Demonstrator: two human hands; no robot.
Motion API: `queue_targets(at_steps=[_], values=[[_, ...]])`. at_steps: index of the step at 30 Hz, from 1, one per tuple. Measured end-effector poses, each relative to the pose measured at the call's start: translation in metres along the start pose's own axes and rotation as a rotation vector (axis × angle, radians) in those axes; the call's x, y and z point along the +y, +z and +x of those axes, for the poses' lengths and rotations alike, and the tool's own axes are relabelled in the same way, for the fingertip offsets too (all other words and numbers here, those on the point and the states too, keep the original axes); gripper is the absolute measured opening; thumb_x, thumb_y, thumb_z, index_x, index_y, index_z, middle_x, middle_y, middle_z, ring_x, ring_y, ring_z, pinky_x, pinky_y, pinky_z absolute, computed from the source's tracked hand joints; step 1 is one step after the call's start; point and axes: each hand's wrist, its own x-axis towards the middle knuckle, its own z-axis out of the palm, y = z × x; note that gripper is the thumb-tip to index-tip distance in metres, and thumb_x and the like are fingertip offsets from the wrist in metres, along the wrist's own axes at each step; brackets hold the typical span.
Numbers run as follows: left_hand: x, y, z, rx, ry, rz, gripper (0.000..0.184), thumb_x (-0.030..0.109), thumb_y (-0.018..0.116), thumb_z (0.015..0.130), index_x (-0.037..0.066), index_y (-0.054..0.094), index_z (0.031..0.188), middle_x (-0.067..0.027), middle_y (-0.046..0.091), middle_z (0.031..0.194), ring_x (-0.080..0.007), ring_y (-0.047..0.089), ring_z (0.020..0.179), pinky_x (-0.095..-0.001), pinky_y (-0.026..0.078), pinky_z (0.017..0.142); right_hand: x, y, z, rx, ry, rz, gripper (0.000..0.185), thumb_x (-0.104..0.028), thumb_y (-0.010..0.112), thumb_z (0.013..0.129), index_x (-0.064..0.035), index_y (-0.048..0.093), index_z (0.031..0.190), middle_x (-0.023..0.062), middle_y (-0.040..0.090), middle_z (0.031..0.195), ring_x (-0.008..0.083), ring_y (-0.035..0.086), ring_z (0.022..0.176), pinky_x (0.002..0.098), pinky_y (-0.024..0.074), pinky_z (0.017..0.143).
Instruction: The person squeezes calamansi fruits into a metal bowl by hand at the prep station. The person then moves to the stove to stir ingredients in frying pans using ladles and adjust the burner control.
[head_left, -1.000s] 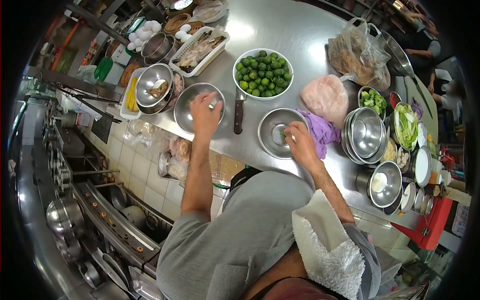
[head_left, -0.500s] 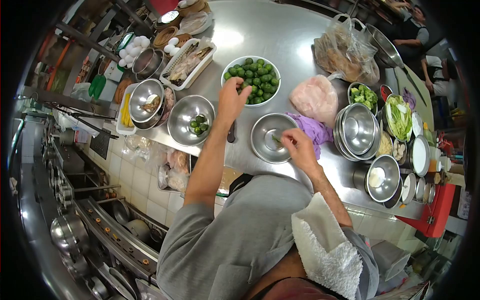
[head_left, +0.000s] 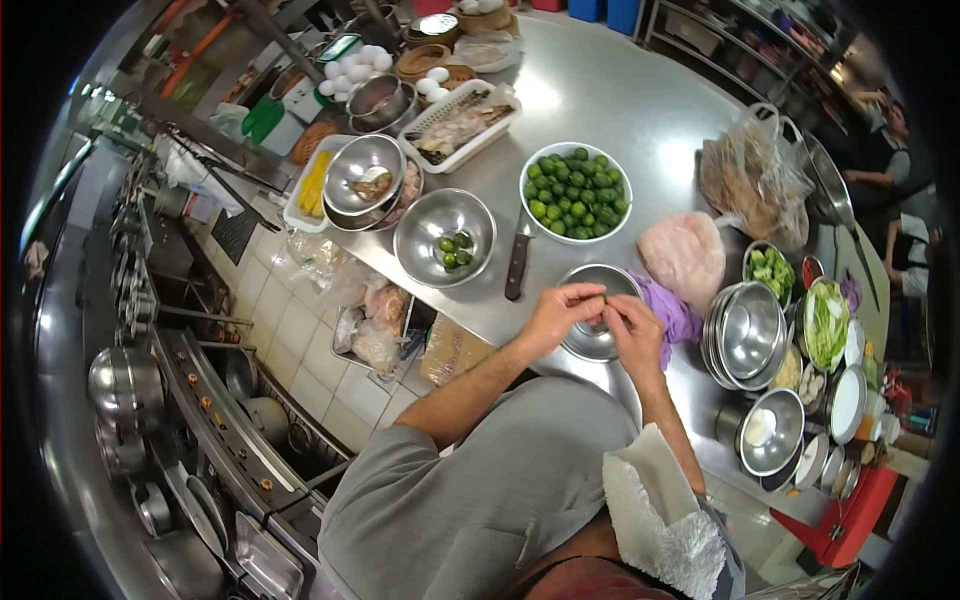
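Head view: left hand (head_left: pixel 560 316) has left white bowl (head_left: pixel 576 238), met right hand (head_left: pixel 637 336) over near steel bowl (head_left: pixel 588 345). Left fingers pinch small green thing (head_left: pixel 604 297); right fingertips close together beside it, grip can't tell. Green fruits (head_left: pixel 457 250) sit in left steel bowl (head_left: pixel 418 228).

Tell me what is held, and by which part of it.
A small green thing, between the fingers of the left hand and right hand; which part they grip is too small to tell.
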Motion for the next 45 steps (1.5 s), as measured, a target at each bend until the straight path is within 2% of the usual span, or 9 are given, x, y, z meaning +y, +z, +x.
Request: queue_targets(at_steps=[15, 19, 24, 26, 27, 34, 39, 43, 45], values=[[-0.013, 0.020, -0.018, 0.058, 0.131, 0.062, 0.021, 0.007, 0.059, 0.085, -0.002, 0.057, 0.104, -0.0031, 0.060, 0.089, -0.0070, 0.056, 0.077, -0.0208, 0.047, 0.065, 0.012, -0.001, -0.015, 0.039, 0.061, 0.028, 0.010, 0.005, 0.061, 0.073, 0.0018, 0.059, 0.082, 0.0091, 0.060, 0.078, 0.0143, 0.058, 0.063, 0.0243, 0.0481, 0.055], [0.030, -0.020, -0.014, 0.340, 0.477, 0.543, 0.020, 0.006, 0.066, 0.075, 0.003, 0.062, 0.095, -0.0054, 0.057, 0.089, -0.0103, 0.054, 0.073, -0.0227, 0.046, 0.063, 0.013, -0.004, -0.013, -0.069, 0.082, -0.129, 0.014, 0.006, 0.059, 0.070, 0.0011, 0.059, 0.084, 0.0106, 0.055, 0.085, 0.0206, 0.056, 0.072, 0.0283, 0.0462, 0.061], [0.084, -0.094, -0.017, 0.699, 0.427, 0.894, 0.025, 0.013, 0.068, 0.073, 0.004, 0.064, 0.096, -0.0071, 0.054, 0.093, -0.0154, 0.054, 0.075, -0.0260, 0.044, 0.066, 0.011, -0.013, -0.021, -0.170, 0.121, -0.236, 0.020, 0.004, 0.060, 0.071, -0.0002, 0.060, 0.090, 0.0134, 0.050, 0.097, 0.0277, 0.052, 0.093, 0.0339, 0.0441, 0.076], [0.090, -0.107, -0.011, 0.812, 0.572, 1.575, 0.024, 0.017, 0.065, 0.074, 0.007, 0.064, 0.096, -0.0108, 0.055, 0.098, -0.0245, 0.052, 0.088, -0.0369, 0.043, 0.076, 0.011, -0.012, -0.023, -0.158, 0.114, -0.233, 0.019, 0.003, 0.060, 0.071, -0.0002, 0.060, 0.090, 0.0134, 0.050, 0.097, 0.0279, 0.052, 0.093, 0.0341, 0.0441, 0.076], [0.090, -0.102, -0.005, 0.811, 0.539, 1.511, 0.026, 0.022, 0.064, 0.075, 0.009, 0.065, 0.097, -0.0113, 0.055, 0.102, -0.0305, 0.048, 0.096, -0.0417, 0.037, 0.085, 0.011, -0.012, -0.023, -0.150, 0.103, -0.232, 0.019, 0.002, 0.060, 0.072, -0.0001, 0.060, 0.091, 0.0134, 0.051, 0.097, 0.0280, 0.052, 0.092, 0.0343, 0.0442, 0.076], [0.071, -0.061, 0.066, 0.428, 0.559, 1.531, 0.035, 0.019, 0.064, 0.076, 0.013, 0.060, 0.111, -0.0090, 0.051, 0.111, -0.0276, 0.045, 0.104, -0.0421, 0.036, 0.086, 0.003, -0.011, -0.021, -0.159, 0.066, -0.197, 0.014, -0.001, 0.060, 0.075, 0.0003, 0.059, 0.089, 0.0117, 0.053, 0.092, 0.0281, 0.055, 0.086, 0.0344, 0.0450, 0.075], [0.079, -0.055, 0.084, 0.295, 0.350, 1.665, 0.031, 0.017, 0.064, 0.075, 0.010, 0.060, 0.105, -0.0072, 0.049, 0.114, -0.0275, 0.042, 0.107, -0.0416, 0.031, 0.090, 0.003, -0.017, -0.026, -0.196, 0.114, -0.163, 0.012, -0.001, 0.059, 0.077, 0.0002, 0.059, 0.089, 0.0109, 0.055, 0.089, 0.0249, 0.057, 0.080, 0.0327, 0.0464, 0.068], [0.092, -0.045, 0.072, 0.318, 0.585, 1.596, 0.031, 0.017, 0.066, 0.074, 0.003, 0.059, 0.101, -0.0091, 0.055, 0.105, -0.0245, 0.050, 0.102, -0.0402, 0.039, 0.085, -0.006, -0.021, -0.011, -0.158, 0.183, -0.135, 0.013, -0.002, 0.059, 0.079, 0.0004, 0.059, 0.091, 0.0111, 0.056, 0.088, 0.0228, 0.058, 0.075, 0.0310, 0.0465, 0.065], [0.103, -0.021, 0.051, 0.179, 0.301, 0.941, 0.029, 0.011, 0.069, 0.072, 0.002, 0.058, 0.097, -0.0087, 0.061, 0.089, -0.0211, 0.059, 0.085, -0.0359, 0.047, 0.074, -0.012, -0.019, 0.002, -0.062, 0.070, -0.127, 0.017, -0.002, 0.060, 0.079, 0.0008, 0.059, 0.095, 0.0113, 0.056, 0.088, 0.0214, 0.057, 0.072, 0.0298, 0.0468, 0.063]])
